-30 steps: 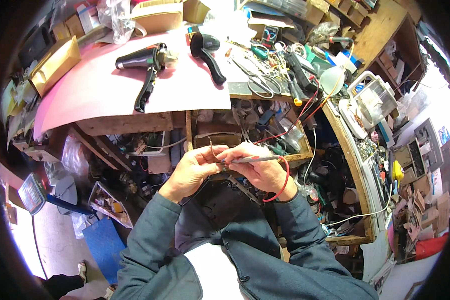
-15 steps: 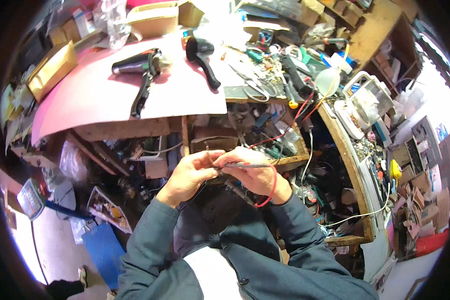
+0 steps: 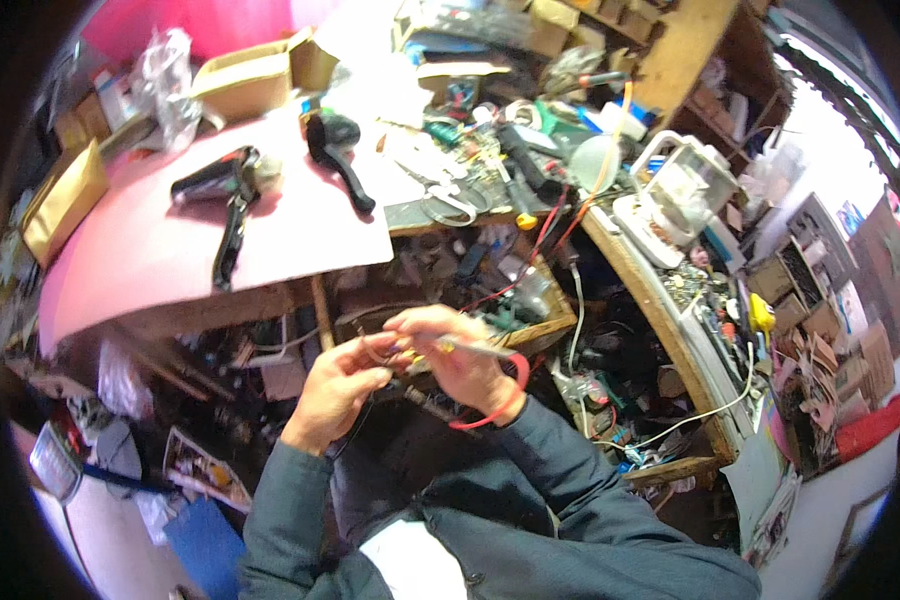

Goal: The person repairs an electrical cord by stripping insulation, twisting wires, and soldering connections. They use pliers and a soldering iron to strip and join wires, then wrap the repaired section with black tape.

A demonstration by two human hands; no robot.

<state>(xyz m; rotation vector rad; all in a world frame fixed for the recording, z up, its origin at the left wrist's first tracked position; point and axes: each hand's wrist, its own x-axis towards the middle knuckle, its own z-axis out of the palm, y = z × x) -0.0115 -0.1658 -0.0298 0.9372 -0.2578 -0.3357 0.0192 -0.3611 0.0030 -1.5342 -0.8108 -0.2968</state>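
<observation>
Above my lap, my two hands meet over the bench's open drawer. My left hand (image 3: 332,390) is closed, thumb and fingers pinching a thin brownish strip or wire end (image 3: 366,340); a thin dark cord (image 3: 362,418) hangs below it. My right hand (image 3: 458,362) is closed around a pliers-like tool with slim grey arms and a curved red section (image 3: 522,376) at its rear. Its fingertips nearly touch the left ones, and the tool's tip is hidden between them. On the pink sheet (image 3: 310,235) lie a black-and-silver hair dryer (image 3: 210,182) and a second black dryer-like piece (image 3: 342,150).
The open wooden drawer (image 3: 568,325) holds loose parts. Cartons (image 3: 240,80) and a clear bag (image 3: 170,90) stand behind the pink sheet. Red leads, a yellow-tipped screwdriver (image 3: 526,220) and a clear-sided appliance (image 3: 682,185) crowd the right side. A blue panel (image 3: 202,545) stands at lower left.
The whole view has shifted, with the bench sliding left and its left part dropping lower. My right fingers have lifted and spread slightly around the tool; both hands keep their holds.
</observation>
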